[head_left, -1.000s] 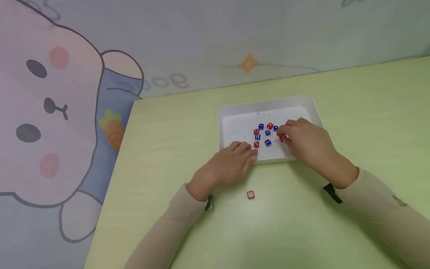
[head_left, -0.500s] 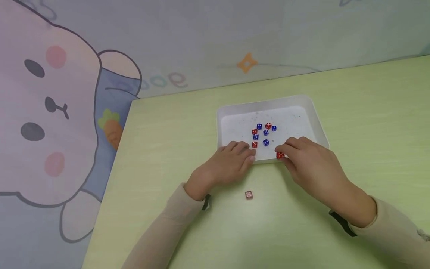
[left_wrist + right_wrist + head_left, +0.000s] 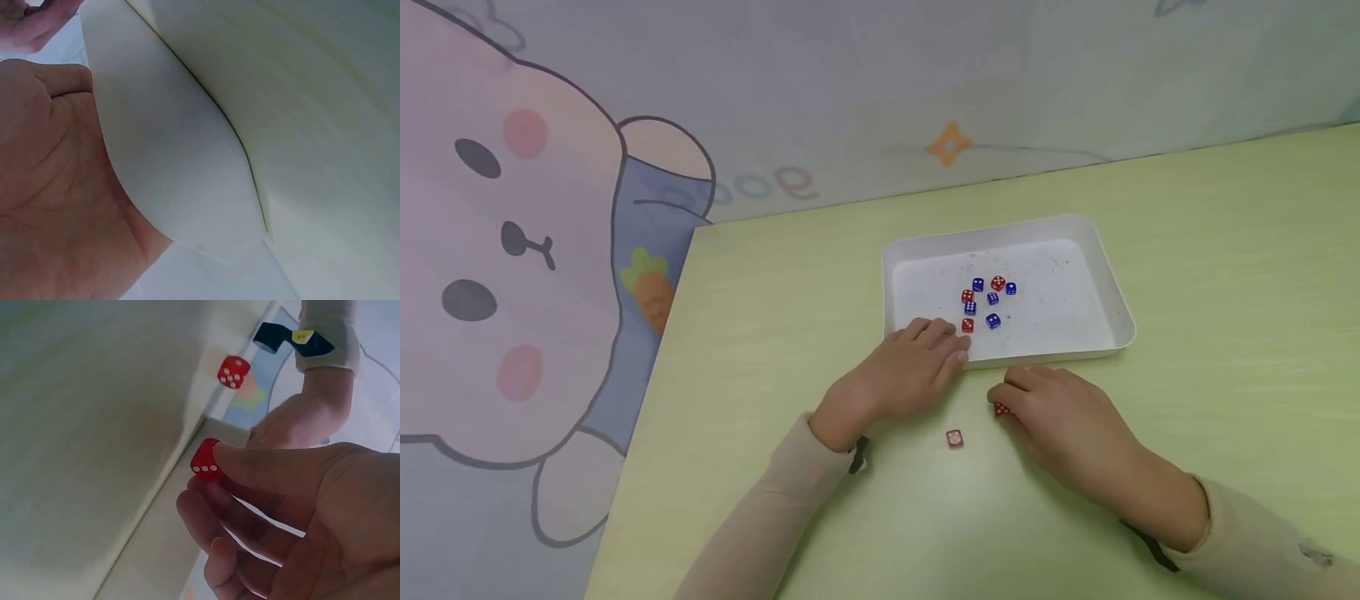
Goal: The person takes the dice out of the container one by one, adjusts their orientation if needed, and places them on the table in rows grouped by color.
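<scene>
while left hand (image 3: pixel 904 375) steadies tray (image 3: pixel 1097 250), right hand (image 3: pixel 1060 425) pinches red die (image 3: pixel 1001 408).

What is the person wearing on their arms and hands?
Both arms wear snug beige long sleeves. Each wrist carries a black strap; the left one's strap shows a yellow patch in the right wrist view. The right sleeve bears a small grey mark. Left hand and right hand are bare, ungloved.
</scene>
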